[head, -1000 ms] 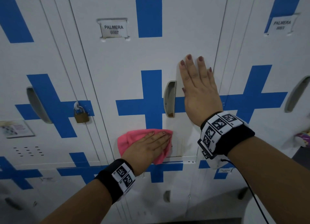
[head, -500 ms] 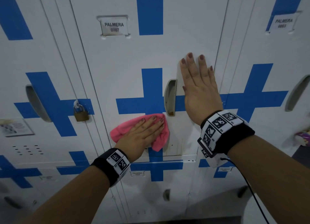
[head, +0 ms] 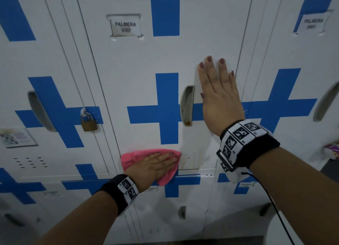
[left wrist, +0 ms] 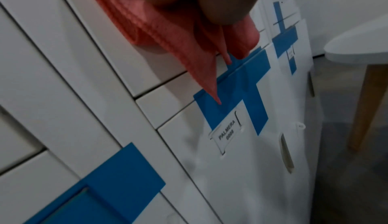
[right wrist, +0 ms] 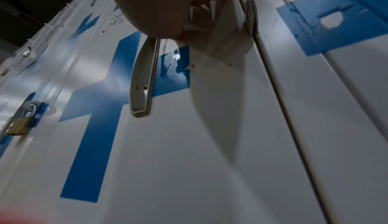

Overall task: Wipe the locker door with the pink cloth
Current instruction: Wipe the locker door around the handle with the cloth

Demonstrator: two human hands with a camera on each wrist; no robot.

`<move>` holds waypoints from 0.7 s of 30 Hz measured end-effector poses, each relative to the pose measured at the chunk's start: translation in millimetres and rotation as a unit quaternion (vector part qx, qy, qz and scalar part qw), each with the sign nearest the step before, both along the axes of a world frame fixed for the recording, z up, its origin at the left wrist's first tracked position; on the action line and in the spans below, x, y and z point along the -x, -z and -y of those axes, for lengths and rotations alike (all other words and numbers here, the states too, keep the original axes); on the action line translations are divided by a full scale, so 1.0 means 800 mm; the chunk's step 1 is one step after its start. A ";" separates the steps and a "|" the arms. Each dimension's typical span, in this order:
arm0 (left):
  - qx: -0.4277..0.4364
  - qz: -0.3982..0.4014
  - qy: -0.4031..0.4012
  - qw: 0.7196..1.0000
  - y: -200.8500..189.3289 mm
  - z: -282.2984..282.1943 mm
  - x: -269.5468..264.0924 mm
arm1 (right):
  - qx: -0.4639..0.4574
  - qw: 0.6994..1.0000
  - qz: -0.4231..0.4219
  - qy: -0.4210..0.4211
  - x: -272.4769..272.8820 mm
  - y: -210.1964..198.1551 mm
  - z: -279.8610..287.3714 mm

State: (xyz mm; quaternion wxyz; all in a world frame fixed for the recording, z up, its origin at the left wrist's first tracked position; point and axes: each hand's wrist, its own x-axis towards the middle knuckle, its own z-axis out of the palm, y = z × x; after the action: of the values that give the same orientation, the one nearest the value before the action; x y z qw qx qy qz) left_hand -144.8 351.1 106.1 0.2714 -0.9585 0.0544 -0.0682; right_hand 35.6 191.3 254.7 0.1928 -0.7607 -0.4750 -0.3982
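Left hand [head: 156, 166] presses pink cloth [head: 136, 157] flat-fingered low on the locker door [head: 132, 76].
Right hand [head: 219, 99], fingers straight, flat right of the handle [head: 187, 105].

Both forearms reach forward, each wrist wrapped in a black band with black-and-white marker squares. The left hand [head: 156, 166] lies flat, fingers [head: 169, 157] straight and together, pointing right. The right hand [head: 219, 98] is higher, palm flat, fingers [head: 211, 70] extended upward and slightly spread, thumb tucked alongside.
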 end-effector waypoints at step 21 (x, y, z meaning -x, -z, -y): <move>-0.032 -0.159 -0.071 0.984 0.015 -0.005 0.025 | -0.005 1.000 0.004 -0.004 -0.001 0.000 0.001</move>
State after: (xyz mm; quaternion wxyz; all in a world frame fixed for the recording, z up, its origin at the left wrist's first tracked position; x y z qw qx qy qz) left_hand -164.8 354.7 94.5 0.2938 -0.9494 0.0306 0.1066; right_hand 36.5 190.4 254.5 0.1963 -0.7561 -0.4767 -0.4032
